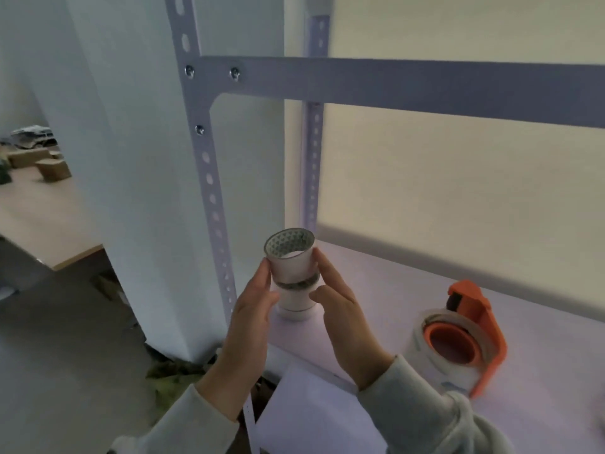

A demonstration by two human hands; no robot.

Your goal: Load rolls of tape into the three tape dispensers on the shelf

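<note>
A stack of white tape rolls (294, 299) stands at the left end of the white shelf (409, 290). The top roll (289, 260) is tilted, its patterned core facing me. My left hand (252, 319) holds it from the left. From the right, my right hand (343, 309) touches the same roll with its fingertips. An orange tape dispenser (471, 326) lies on the shelf to the right of my hands, and a white roll (435, 352) sits on its hub.
A perforated metal upright (209, 178) stands just left of the stack, and a horizontal shelf beam (409, 83) crosses above. A white sheet (314, 411) lies at the shelf's front edge. Cardboard boxes (42, 165) sit far off on the left.
</note>
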